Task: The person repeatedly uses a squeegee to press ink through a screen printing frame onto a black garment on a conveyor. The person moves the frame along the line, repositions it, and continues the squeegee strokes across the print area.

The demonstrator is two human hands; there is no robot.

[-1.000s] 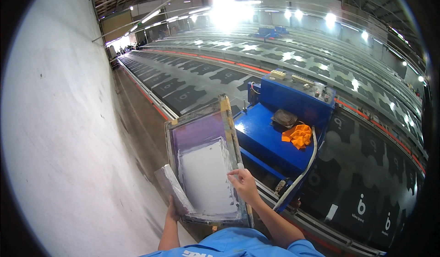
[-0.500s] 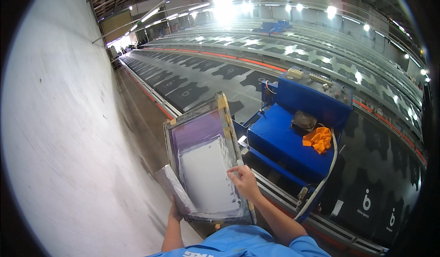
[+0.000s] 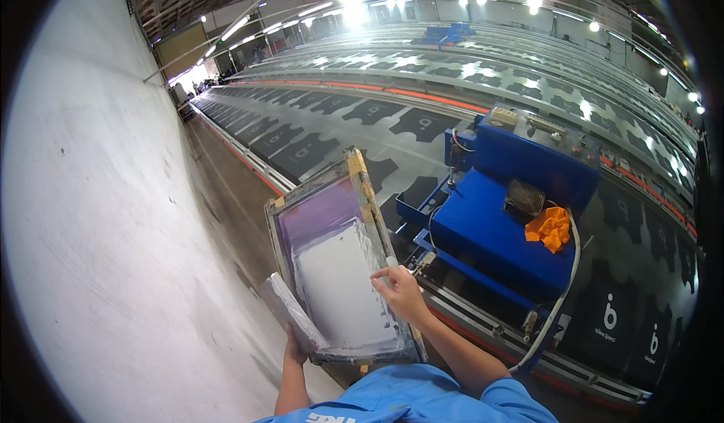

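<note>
I carry a screen-printing frame with purple mesh and a patch of white ink smeared inside. My left hand is at the frame's lower left, closed on it, fingers partly hidden behind an ink-coated flat board or squeegee that leans across that side. My right hand is at the frame's right inner edge, thumb and finger pinched; what they hold, if anything, is too small to tell.
A blue machine on rails is to my right, carrying a fan, orange cloth and hose. Long tables with dark printed fabric pieces stretch away. A white wall runs close along my left; a narrow walkway runs between.
The blue machine has shifted rightward in view and relative to the printed pieces beside it. The frame and both hands keep nearly the same pose.
</note>
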